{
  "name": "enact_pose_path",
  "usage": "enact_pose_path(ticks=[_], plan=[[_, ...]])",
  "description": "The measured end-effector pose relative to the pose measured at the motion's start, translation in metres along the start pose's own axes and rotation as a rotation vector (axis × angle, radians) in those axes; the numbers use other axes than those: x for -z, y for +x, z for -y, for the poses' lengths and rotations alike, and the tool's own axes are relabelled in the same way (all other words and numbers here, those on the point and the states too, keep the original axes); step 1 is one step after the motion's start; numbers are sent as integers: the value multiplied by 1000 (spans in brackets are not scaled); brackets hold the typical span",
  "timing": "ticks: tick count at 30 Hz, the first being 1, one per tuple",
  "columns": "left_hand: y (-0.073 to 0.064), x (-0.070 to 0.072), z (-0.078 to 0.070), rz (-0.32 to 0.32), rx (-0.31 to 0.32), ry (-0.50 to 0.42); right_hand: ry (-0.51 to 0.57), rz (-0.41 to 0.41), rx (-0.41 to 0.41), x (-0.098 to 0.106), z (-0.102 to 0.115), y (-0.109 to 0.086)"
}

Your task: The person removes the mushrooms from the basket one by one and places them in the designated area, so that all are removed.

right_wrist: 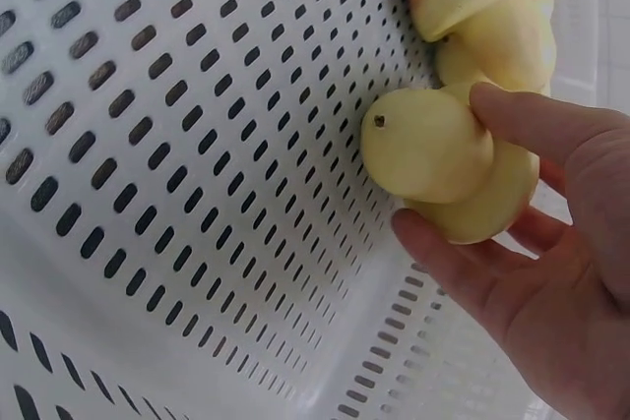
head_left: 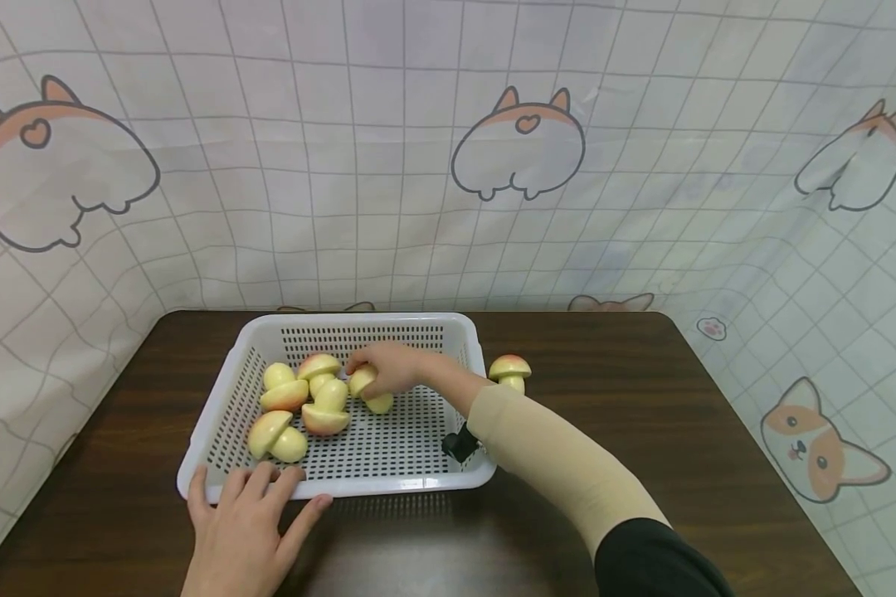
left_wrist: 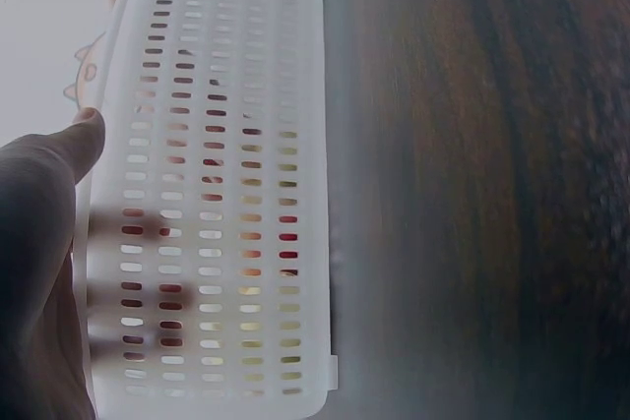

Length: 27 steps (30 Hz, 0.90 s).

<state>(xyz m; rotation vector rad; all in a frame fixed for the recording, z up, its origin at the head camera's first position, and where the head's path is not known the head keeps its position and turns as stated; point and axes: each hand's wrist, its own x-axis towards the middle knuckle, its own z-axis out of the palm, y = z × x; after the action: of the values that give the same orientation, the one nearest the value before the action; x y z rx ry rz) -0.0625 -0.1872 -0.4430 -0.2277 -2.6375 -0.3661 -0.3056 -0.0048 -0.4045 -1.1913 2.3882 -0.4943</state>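
Inside a white perforated plastic basket [head_left: 448,483], my right hand [head_left: 397,366] grips a pale yellow toy mushroom [right_wrist: 428,145]. The right wrist view shows the thumb on one side of it and the fingers around the other, close over the basket floor. My left hand [head_left: 241,526] holds the basket's near rim towards its left end. Dark finger shapes show through the wall in the left wrist view, with the thumb [left_wrist: 87,135] at the rim. Several more mushrooms with reddish-tinged caps, among them one at the near left [head_left: 271,435], lie in the basket's left half.
Outside the basket, one mushroom [head_left: 510,370] stands cap up on the dark wooden table [head_left: 605,398], just beyond the right rim. A small black device [head_left: 460,444] is on the right wrist. A grid-patterned cloth [head_left: 388,166] with cartoon dogs hangs behind and beside the table.
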Motion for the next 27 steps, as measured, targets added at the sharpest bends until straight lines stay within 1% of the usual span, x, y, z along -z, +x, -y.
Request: enact_pose_path(ticks=[6,9,17,24,27], plan=[[0,0,0,8,3,7,0,7,-35,-5,-1,1],[0,0,0,6,0,9,0,3,-37,-5,-1,0],[1,0,0,-4,-10,5,-18,-12,1,1,-1,-3],[-1,1,-1,44,21,12,47,-37,10,2,-4,-4],[0,1,-2,45,24,8,49,-39,24,4,-3,-4]])
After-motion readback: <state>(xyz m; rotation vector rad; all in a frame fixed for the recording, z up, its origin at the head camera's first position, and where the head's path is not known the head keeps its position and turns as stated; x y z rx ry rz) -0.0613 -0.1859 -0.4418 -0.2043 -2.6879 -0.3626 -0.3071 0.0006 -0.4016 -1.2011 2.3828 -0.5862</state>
